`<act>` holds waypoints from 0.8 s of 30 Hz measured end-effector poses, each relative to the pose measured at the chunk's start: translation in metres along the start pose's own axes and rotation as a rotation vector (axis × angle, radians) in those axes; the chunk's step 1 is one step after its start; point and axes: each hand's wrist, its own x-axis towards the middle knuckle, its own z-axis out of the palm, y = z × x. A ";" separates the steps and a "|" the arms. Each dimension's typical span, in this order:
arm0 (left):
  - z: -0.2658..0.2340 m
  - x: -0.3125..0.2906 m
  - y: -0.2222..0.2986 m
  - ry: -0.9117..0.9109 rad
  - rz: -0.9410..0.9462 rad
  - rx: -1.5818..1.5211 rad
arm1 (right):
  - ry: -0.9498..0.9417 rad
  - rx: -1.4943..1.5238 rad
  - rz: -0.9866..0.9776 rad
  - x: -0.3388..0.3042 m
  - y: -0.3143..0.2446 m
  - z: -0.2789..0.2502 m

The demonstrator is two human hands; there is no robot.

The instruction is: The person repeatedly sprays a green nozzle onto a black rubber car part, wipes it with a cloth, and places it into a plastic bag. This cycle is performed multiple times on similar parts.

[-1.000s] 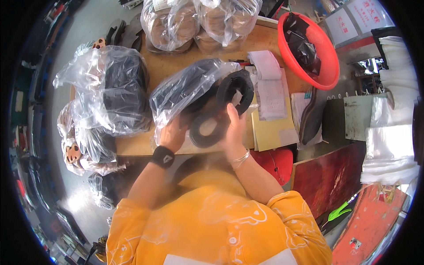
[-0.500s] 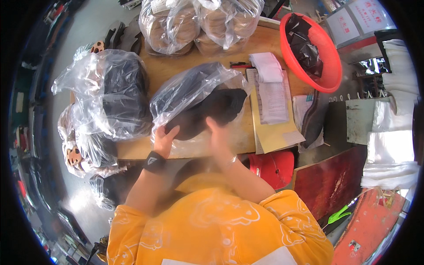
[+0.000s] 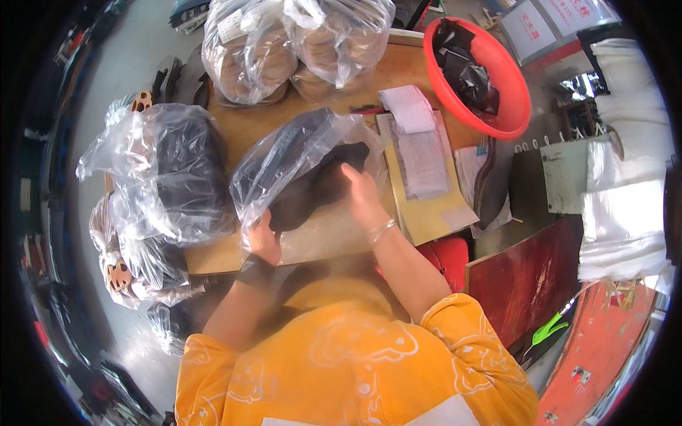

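Note:
Black shoe soles (image 3: pixel 321 186) lie partly inside a clear plastic bag (image 3: pixel 266 160) in front of me, with more dark soles showing through the film. My left hand (image 3: pixel 265 240) is closed at their near left end, together with the bag's edge. At the right end, my right hand (image 3: pixel 364 195) grips the black soles, its thumb on top and its other fingers mostly hidden. To the left sits another clear bag (image 3: pixel 186 167) packed with dark soles.
Bags of brown soles (image 3: pixel 249 60) stand at the table's (image 3: pixel 213 259) back. Papers (image 3: pixel 423 160) lie right of my hands, and a loose dark sole (image 3: pixel 492 186) beyond them. A red basket (image 3: pixel 513 78) holds black plastic. White plastic bags (image 3: pixel 621 234) hang far right.
My right hand has shifted along the soles toward their far right end. My left hand stays at the near left end. The whole view has shifted slightly.

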 end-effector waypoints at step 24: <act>0.334 -0.296 -0.001 -1.954 0.314 0.687 | 1.576 -1.044 -0.483 -0.330 -0.068 -0.466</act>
